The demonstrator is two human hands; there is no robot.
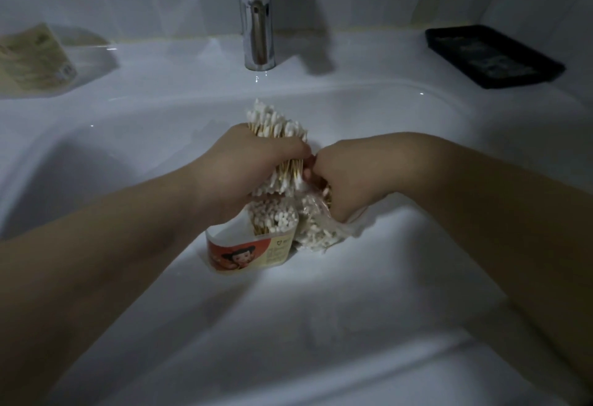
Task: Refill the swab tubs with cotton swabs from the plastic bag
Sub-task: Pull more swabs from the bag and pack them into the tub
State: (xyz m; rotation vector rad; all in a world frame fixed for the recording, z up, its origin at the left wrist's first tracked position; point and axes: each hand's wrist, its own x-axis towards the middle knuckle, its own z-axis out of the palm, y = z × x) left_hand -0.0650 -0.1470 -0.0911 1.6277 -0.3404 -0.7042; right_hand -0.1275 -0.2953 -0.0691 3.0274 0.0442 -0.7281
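Over the sink [417, 110], the left hand [244, 168] grips a bundle of cotton swabs [276, 126] above the tub [247, 251]; the right hand [340, 178] clutches the plastic bag [317, 229] beside it.

No wording could be read anywhere. The swab tub [247, 253] carried a red-orange label with a cartoon figure and a pale panel of small print, too blurred to make out. The clear container [32, 59] at far left bore a beige label, its print equally illegible.
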